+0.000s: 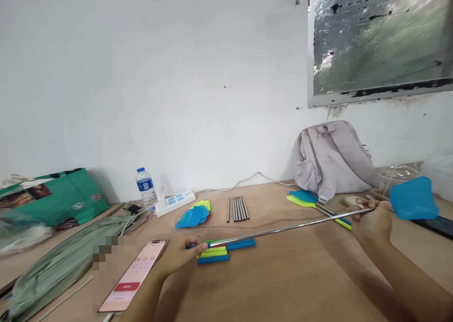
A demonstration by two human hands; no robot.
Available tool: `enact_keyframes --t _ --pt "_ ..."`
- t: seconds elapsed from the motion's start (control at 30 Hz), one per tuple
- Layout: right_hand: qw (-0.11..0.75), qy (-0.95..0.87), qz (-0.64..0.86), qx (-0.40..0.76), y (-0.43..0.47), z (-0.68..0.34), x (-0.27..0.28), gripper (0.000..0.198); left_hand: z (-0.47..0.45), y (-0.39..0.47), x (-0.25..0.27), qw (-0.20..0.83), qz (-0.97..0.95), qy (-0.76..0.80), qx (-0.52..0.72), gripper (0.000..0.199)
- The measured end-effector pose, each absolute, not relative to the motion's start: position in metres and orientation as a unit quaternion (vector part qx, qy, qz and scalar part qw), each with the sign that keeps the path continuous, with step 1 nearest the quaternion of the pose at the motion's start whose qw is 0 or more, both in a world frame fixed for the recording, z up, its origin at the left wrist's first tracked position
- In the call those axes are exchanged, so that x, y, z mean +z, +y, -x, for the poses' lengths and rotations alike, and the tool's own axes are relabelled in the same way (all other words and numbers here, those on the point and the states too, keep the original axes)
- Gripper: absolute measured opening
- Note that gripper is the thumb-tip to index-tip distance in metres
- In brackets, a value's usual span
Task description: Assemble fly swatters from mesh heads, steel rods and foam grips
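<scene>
An extended fly swatter with a thin metal rod (283, 229) and a blue paddle head (414, 199) spans the space between my hands. My left hand (182, 253) is closed on the rod's left end, where a bit of blue shows between the fingers. My right hand (373, 220) grips the rod close to the blue head. Under the rod's left end lie several coloured handle tubes (213, 260), blue, yellow-green, green and red. Behind them sit a pile of loose swatter heads (193, 217) and a row of short metal rods (238, 210).
Fly swatters with blue and yellow heads (300, 199) lie by the grey backpack (332, 157). A phone (132, 275) running a timer is beside my left forearm. A power strip (175, 203), water bottle (145, 187), green bag (74, 197) and clear container (398, 176) line the back.
</scene>
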State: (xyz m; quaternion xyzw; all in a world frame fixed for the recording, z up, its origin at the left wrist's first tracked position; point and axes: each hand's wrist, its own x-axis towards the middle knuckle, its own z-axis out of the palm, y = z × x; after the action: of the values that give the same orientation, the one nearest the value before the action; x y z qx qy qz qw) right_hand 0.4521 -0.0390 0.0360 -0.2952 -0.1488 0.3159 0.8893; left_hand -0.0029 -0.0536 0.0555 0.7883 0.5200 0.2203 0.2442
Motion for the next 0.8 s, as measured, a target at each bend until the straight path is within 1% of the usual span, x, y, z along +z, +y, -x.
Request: enact_keyframes --t 0.1,0.17,0.37,0.57,0.63,0.7,0.77,0.8 --pt "0.885 -0.203 0.319 0.271 -0.036 -0.448 0.030 0.033 0.006 -0.052 0.057 0.244 -0.777 0.530 0.236 0.046" --pt "0.874 -0.257 0.311 0.271 -0.036 -0.445 0.028 0.032 0.013 -0.052 0.059 0.243 -0.771 0.535 0.246 0.046" --pt "0.838 -0.340 0.277 0.324 -0.039 -0.430 0.030 0.032 0.035 -0.053 0.063 0.251 -0.740 0.560 0.275 0.044" --pt "0.794 -0.393 0.274 0.374 -0.041 -0.423 0.033 0.030 0.043 -0.049 0.056 0.334 -0.715 0.550 0.274 0.043" --pt "0.784 -0.376 0.311 0.383 -0.039 -0.429 0.031 0.029 0.043 -0.047 0.053 0.347 -0.720 0.537 0.269 0.042" --pt "0.757 -0.353 0.379 0.398 -0.037 -0.440 0.029 0.025 0.042 -0.046 0.052 0.350 -0.723 0.531 0.269 0.042" --pt "0.685 -0.324 0.473 0.449 -0.034 -0.455 0.025 0.026 0.042 -0.046 0.052 0.349 -0.719 0.535 0.274 0.043" --pt "0.634 -0.305 0.519 0.484 -0.033 -0.462 0.023 0.030 0.042 -0.046 0.052 0.348 -0.715 0.540 0.276 0.044"
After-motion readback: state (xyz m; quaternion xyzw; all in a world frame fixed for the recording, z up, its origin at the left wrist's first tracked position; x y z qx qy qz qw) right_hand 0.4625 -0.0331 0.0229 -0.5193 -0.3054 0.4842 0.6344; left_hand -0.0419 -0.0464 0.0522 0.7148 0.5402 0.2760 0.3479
